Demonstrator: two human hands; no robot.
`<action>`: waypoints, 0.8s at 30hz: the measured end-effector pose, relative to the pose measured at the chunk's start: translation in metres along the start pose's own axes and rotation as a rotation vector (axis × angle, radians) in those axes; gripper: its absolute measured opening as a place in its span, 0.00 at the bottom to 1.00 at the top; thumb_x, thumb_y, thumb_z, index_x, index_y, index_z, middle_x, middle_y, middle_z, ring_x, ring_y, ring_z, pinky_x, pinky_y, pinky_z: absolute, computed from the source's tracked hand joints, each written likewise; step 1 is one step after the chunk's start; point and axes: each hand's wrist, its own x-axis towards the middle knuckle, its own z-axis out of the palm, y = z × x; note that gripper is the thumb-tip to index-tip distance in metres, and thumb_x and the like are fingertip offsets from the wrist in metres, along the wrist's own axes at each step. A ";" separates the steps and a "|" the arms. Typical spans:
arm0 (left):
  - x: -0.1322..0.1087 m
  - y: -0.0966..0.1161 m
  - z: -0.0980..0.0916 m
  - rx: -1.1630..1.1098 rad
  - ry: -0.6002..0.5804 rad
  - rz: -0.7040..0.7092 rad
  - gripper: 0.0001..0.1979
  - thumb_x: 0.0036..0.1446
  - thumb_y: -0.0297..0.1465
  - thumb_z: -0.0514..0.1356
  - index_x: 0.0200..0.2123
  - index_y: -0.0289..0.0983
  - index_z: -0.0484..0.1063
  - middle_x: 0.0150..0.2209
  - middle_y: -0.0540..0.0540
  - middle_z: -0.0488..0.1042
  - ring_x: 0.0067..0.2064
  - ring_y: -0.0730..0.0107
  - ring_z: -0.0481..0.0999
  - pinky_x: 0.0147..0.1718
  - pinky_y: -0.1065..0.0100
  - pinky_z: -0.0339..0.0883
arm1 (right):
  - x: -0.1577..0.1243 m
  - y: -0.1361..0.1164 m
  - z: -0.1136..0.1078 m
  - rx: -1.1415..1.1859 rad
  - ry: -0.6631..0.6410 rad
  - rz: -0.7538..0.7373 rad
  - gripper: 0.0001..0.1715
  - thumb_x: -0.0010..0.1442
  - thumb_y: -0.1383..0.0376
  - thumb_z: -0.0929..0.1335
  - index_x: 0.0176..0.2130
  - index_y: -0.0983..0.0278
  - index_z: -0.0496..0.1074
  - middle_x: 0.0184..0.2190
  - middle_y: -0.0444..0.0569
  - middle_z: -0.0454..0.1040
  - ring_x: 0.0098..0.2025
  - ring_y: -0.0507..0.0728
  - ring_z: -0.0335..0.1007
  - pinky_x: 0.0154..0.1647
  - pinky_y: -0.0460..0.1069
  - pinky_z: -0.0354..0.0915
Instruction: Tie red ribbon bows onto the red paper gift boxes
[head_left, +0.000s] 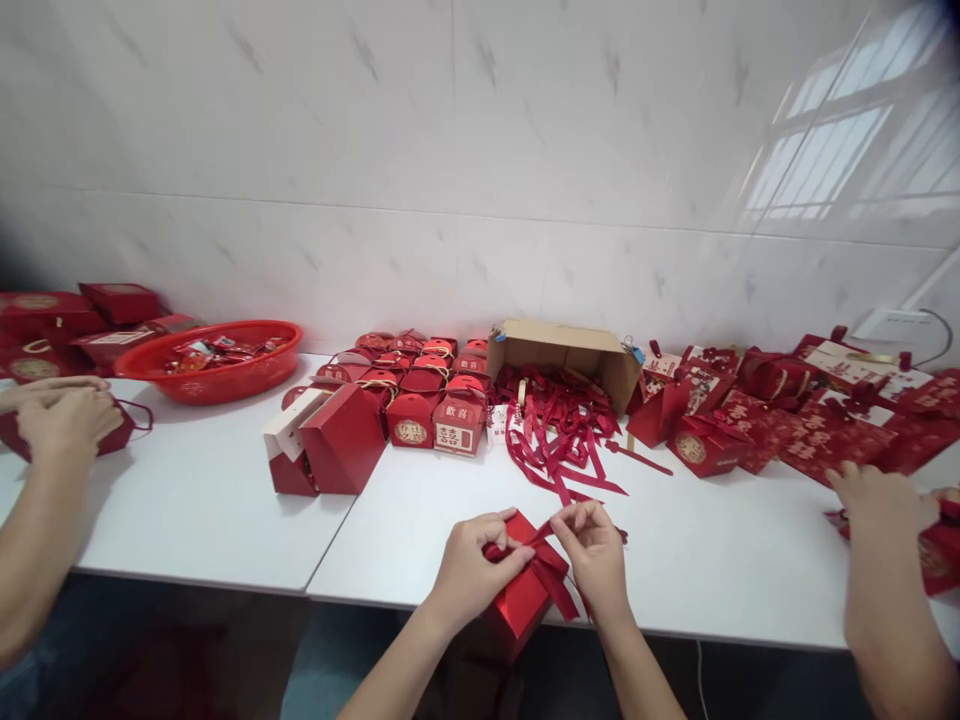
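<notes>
Open white tabletop point(202, 520) lies left of the left hand point(469, 570), pinching a dark red satin ribbon point(559, 588) on the small glossy red cardboard box point(517, 605), tilted over the near edge; the right hand point(596, 555) pinches the ribbon too.

A glossy white, grey-veined wall point(375, 150) runs behind the white bench point(195, 520), two tops meeting at a seam. A window's bright reflection point(840, 150) gleams high on the right. A white socket point(892, 323) sits low on the wall.
</notes>
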 end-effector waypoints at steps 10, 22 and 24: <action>0.000 -0.002 -0.005 -0.107 0.038 -0.040 0.12 0.42 0.36 0.67 0.24 0.39 0.67 0.40 0.40 0.79 0.55 0.49 0.71 0.53 0.55 0.62 | 0.008 0.012 -0.018 -0.026 -0.045 0.039 0.17 0.47 0.58 0.74 0.29 0.61 0.64 0.26 0.44 0.69 0.31 0.55 0.69 0.34 0.50 0.67; 0.012 -0.002 -0.013 -0.483 -0.070 -0.206 0.28 0.58 0.51 0.47 0.20 0.36 0.67 0.46 0.41 0.76 0.50 0.59 0.73 0.55 0.59 0.59 | 0.004 -0.011 -0.009 0.039 0.037 0.097 0.18 0.46 0.57 0.75 0.31 0.62 0.66 0.28 0.44 0.70 0.32 0.53 0.68 0.36 0.49 0.66; 0.012 -0.002 -0.014 -0.478 -0.063 -0.216 0.28 0.57 0.52 0.47 0.21 0.36 0.66 0.46 0.42 0.76 0.50 0.59 0.73 0.53 0.60 0.61 | 0.002 -0.007 -0.013 0.029 0.038 0.103 0.17 0.49 0.55 0.73 0.33 0.62 0.67 0.29 0.45 0.71 0.33 0.54 0.69 0.37 0.51 0.67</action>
